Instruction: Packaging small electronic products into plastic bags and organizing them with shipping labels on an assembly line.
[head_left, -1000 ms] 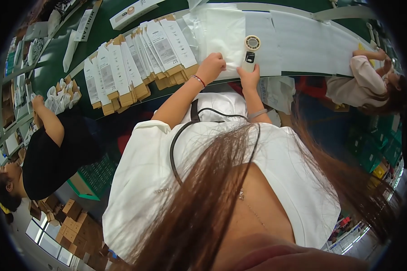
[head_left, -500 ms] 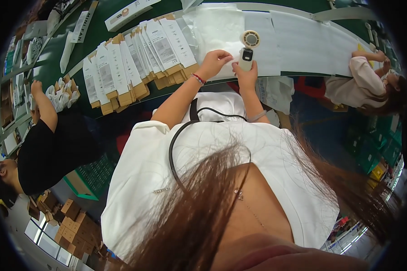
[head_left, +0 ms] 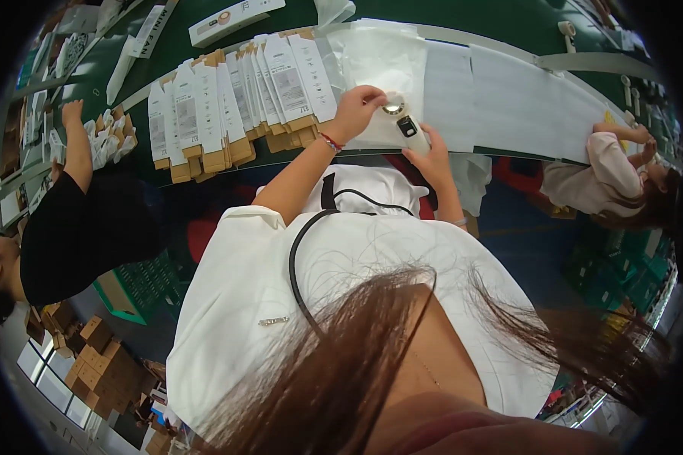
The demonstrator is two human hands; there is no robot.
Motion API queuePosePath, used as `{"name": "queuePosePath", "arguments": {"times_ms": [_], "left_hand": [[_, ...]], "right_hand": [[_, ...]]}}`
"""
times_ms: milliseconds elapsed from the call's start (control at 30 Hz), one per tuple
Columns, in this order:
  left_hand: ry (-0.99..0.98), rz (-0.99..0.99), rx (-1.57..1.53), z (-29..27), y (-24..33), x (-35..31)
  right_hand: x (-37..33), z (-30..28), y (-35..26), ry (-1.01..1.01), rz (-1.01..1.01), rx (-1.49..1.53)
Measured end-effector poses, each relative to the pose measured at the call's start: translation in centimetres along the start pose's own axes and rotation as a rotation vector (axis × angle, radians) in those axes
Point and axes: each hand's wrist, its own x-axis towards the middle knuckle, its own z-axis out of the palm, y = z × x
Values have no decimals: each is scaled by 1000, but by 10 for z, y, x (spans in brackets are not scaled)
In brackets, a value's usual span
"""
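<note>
Above the table's near edge, my right hand (head_left: 433,160) is closed around the white handle of a small handheld fan (head_left: 413,133). The fan tilts to the left, with a dark panel on its handle and its round head toward my left hand. My left hand (head_left: 357,112) has its fingers pinched at the left rim of the fan head, partly covering it. Behind the fan lies a stack of clear plastic bags (head_left: 383,57). Left of my left hand, white-and-brown folded cartons (head_left: 239,95) lie overlapped in rows.
White sheets (head_left: 508,98) cover the green table (head_left: 463,19) to the right. A white box (head_left: 235,21) lies behind the cartons. One co-worker (head_left: 83,220) is at the left beside small wrapped items (head_left: 106,140); another (head_left: 607,171) works at the right. A metal bar (head_left: 599,67) crosses the far right.
The fan has tipped from upright toward the left, bringing its head to my left fingers. My right hand has moved slightly right and nearer. The whole view has shifted a little.
</note>
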Motion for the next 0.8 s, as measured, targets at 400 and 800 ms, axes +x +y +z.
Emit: {"name": "queuePosePath", "arguments": {"times_ms": [400,800], "left_hand": [[-124,383,296,38,68,-45],[206,534,325,53,115,-7]], "right_hand": [[11,-8,-66,-94,-59,1024],[83,-64,-93,-634,-95,595]]}}
